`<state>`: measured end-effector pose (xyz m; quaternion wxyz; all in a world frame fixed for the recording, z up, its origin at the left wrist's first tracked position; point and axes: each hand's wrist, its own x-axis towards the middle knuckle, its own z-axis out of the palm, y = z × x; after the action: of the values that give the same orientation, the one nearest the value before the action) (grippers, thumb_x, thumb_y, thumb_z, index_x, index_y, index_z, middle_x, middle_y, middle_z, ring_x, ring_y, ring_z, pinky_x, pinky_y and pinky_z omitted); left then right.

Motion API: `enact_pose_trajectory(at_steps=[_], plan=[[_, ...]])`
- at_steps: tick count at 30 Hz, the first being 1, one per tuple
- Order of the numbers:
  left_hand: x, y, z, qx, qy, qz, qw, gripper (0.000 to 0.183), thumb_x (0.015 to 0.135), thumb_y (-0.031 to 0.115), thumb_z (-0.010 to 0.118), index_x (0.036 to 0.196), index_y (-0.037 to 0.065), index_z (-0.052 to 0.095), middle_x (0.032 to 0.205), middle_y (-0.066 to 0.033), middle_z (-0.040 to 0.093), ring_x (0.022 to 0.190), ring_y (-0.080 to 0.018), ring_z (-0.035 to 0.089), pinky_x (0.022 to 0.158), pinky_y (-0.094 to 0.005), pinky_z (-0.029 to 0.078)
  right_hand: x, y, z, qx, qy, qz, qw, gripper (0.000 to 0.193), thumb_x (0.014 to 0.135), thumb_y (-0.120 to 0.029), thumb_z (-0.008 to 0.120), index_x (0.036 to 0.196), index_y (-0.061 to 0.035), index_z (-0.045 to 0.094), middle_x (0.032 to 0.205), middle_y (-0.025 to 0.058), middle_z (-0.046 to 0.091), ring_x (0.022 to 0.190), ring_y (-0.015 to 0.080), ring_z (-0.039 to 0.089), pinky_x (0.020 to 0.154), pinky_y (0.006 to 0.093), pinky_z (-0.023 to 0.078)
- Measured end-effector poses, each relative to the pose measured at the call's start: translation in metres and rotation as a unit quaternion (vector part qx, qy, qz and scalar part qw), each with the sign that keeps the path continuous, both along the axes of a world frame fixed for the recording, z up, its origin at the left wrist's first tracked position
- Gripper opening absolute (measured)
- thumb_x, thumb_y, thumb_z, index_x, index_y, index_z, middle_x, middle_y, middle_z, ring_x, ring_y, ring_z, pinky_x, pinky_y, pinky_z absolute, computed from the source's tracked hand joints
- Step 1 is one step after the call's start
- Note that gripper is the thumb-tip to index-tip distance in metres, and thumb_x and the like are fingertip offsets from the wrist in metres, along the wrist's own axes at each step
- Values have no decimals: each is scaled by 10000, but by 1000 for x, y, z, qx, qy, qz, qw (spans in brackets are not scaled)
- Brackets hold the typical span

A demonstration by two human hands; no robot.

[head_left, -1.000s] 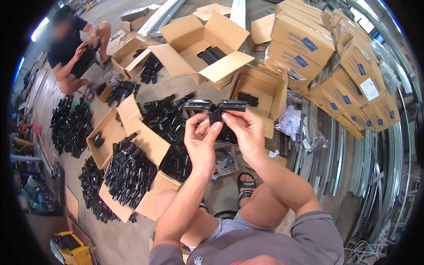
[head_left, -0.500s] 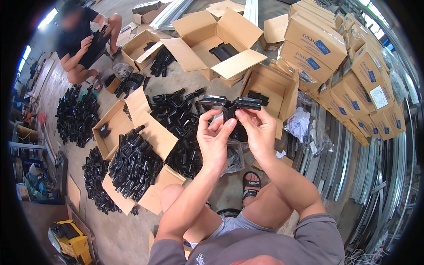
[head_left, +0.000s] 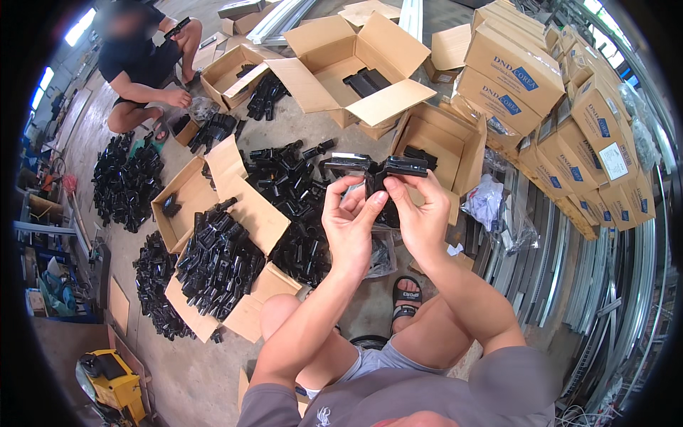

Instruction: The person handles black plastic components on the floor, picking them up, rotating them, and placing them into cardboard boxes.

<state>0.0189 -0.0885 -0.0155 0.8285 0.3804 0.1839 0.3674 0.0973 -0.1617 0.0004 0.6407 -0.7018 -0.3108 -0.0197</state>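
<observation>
Raised in front of me is a glossy black T-shaped part (head_left: 407,166), with two arms spread sideways and a short stem between them. My left hand (head_left: 350,217) pinches it from the left, its thumb against the stem. From the other side my right hand (head_left: 421,210) grips it with thumb and fingers below the right arm. Both hands are closed on this one part. Beneath and beyond them lies a heap of similar black parts (head_left: 288,178), partly hidden by my hands.
An open carton (head_left: 316,78) holding black parts stands ahead; another open carton (head_left: 455,142) is beside my right hand. More black parts pile on a torn carton (head_left: 217,263) at left. Stacked cartons (head_left: 512,71) and metal profiles (head_left: 555,277) line the right. A co-worker (head_left: 135,71) squats far left.
My hands keep nearly the same hold on the black part. The co-worker's one hand has dropped from the piece they held toward a small box, while the other still holds a black piece.
</observation>
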Motion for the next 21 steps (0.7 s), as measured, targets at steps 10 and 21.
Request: enact_pose_trajectory(at_steps=[10, 21], plan=[[0, -1, 2, -7, 1, 3, 1000, 383, 871, -47, 709, 1183, 61, 515, 1070, -142, 697, 959, -131, 659, 858, -266, 525, 0, 2, -16, 68, 121, 33, 990, 194, 906, -30, 692, 1088, 33, 670, 1012, 87, 695, 931, 147, 666, 847, 273, 514], [0, -1, 1, -6, 9, 6, 1000, 398, 862, -54, 716, 1185, 58, 510, 1069, -149, 700, 947, -128, 662, 847, -260, 528, -6, 6, -8, 175, 236, 80, 952, 212, 918, -13, 679, 1119, 29, 630, 1064, 93, 690, 977, 119, 645, 861, 255, 508]])
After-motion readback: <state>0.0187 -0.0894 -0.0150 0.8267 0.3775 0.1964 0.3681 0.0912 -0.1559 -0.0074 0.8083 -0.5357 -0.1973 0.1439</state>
